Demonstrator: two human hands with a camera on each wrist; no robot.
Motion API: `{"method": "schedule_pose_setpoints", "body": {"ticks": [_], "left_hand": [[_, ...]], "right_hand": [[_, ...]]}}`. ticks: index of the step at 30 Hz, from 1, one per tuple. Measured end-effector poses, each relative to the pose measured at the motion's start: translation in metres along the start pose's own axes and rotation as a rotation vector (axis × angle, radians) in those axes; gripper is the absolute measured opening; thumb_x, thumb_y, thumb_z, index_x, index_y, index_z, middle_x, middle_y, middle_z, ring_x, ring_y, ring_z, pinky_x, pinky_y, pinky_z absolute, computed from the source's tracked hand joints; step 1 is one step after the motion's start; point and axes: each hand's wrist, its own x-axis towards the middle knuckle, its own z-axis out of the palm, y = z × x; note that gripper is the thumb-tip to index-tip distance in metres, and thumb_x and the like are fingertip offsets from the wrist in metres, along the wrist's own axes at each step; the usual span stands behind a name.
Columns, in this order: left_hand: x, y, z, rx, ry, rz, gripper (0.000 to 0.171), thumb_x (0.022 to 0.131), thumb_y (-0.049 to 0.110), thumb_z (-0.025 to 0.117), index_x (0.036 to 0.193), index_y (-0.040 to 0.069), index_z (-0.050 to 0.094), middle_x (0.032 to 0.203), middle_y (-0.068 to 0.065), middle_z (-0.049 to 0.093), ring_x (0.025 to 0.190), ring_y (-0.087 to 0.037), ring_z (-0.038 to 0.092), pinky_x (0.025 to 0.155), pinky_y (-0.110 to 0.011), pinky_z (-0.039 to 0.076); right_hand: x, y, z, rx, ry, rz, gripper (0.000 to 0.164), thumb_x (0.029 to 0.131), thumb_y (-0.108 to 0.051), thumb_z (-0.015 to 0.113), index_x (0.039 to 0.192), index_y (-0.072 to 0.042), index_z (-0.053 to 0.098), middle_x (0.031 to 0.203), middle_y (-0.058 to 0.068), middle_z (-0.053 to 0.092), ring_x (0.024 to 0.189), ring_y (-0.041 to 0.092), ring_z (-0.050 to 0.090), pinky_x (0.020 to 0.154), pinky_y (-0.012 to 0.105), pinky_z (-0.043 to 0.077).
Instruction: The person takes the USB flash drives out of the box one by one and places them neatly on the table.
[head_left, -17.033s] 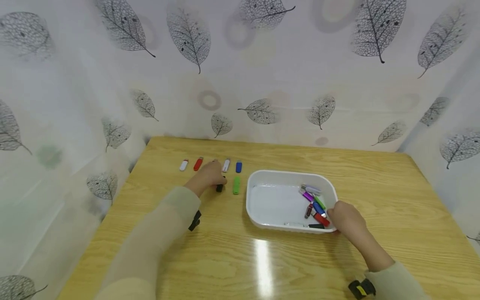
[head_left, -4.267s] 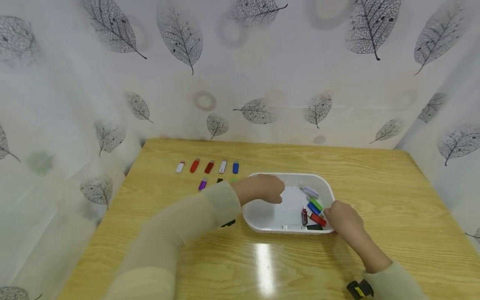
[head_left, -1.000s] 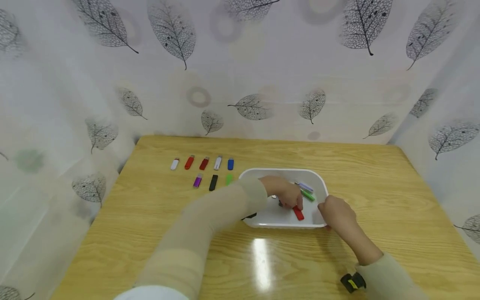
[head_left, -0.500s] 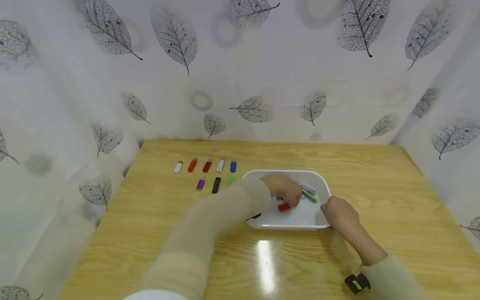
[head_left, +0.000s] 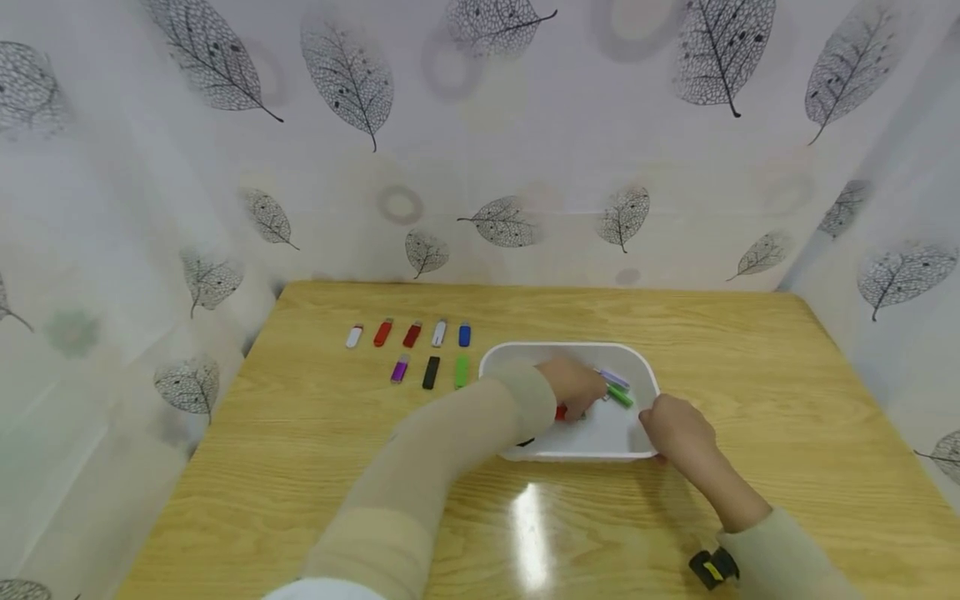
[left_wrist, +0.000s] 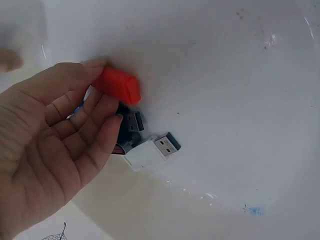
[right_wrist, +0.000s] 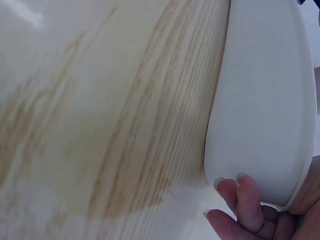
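Note:
My left hand (head_left: 573,387) reaches into a white plastic box (head_left: 592,456). In the left wrist view its thumb and fingers pinch a red USB flash drive (left_wrist: 117,85). Below that drive, close to the fingers, lie a white USB flash drive (left_wrist: 145,152) and a dark one (left_wrist: 131,122), partly covered by the hand. Farther right inside the box are a green USB flash drive (head_left: 619,396) and a lilac one (head_left: 613,378). My right hand (head_left: 678,425) grips the box at its right end, its fingertips against the outer wall in the right wrist view.
Left of the box, USB flash drives lie in two rows on the wooden table (head_left: 300,450). The back row runs from a white one (head_left: 354,336) to a blue one (head_left: 465,335); purple (head_left: 400,369), black (head_left: 431,372) and green (head_left: 461,372) ones form the front row.
The purple drive, in the box at first, now lies on the table. My left hand went into the box, and the red drive shifted leftward there. My right hand stays at the box's end.

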Motion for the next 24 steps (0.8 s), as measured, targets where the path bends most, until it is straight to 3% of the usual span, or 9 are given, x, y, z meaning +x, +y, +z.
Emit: {"method": "schedule_pose_setpoints", "body": {"ticks": [4, 10, 14, 24], "left_hand": [[0.005, -0.001, -0.002, 0.105, -0.012, 0.04, 0.016, 0.088, 0.013, 0.063, 0.098, 0.02, 0.053, 0.1, 0.004, 0.055, 0.084, -0.011, 0.051, 0.066, -0.022, 0.044], [0.009, -0.006, -0.009, 0.007, 0.025, 0.04, 0.009, 0.089, 0.017, 0.062, 0.095, 0.019, 0.055, 0.093, 0.005, 0.056, 0.08, -0.01, 0.052, 0.07, -0.022, 0.043], [0.01, -0.012, -0.012, 0.019, 0.044, 0.08, 0.011, 0.088, 0.018, 0.064, 0.093, 0.017, 0.054, 0.087, 0.006, 0.055, 0.076, -0.008, 0.051, 0.066, -0.02, 0.043], [-0.012, -0.042, -0.015, -0.024, 0.14, 0.066, 0.012, 0.091, 0.023, 0.06, 0.084, 0.015, 0.054, 0.077, 0.005, 0.055, 0.062, -0.007, 0.052, 0.054, -0.021, 0.041]], "right_hand": [[0.0, 0.0, -0.001, -0.002, -0.006, 0.005, 0.03, 0.092, -0.011, 0.04, 0.077, 0.008, 0.058, 0.051, 0.008, 0.058, 0.042, 0.016, 0.055, 0.04, 0.026, 0.038], [0.001, 0.001, -0.001, -0.016, -0.008, 0.017, 0.03, 0.092, -0.012, 0.041, 0.07, 0.003, 0.057, 0.05, 0.007, 0.058, 0.042, 0.016, 0.055, 0.04, 0.026, 0.038], [0.001, 0.0, -0.001, -0.013, -0.011, 0.017, 0.03, 0.091, -0.012, 0.041, 0.07, 0.002, 0.057, 0.049, 0.007, 0.057, 0.042, 0.016, 0.054, 0.039, 0.025, 0.038], [0.0, -0.001, -0.001, -0.019, -0.013, 0.012, 0.031, 0.092, -0.012, 0.041, 0.077, 0.008, 0.059, 0.05, 0.007, 0.056, 0.041, 0.015, 0.053, 0.039, 0.024, 0.037]]}}
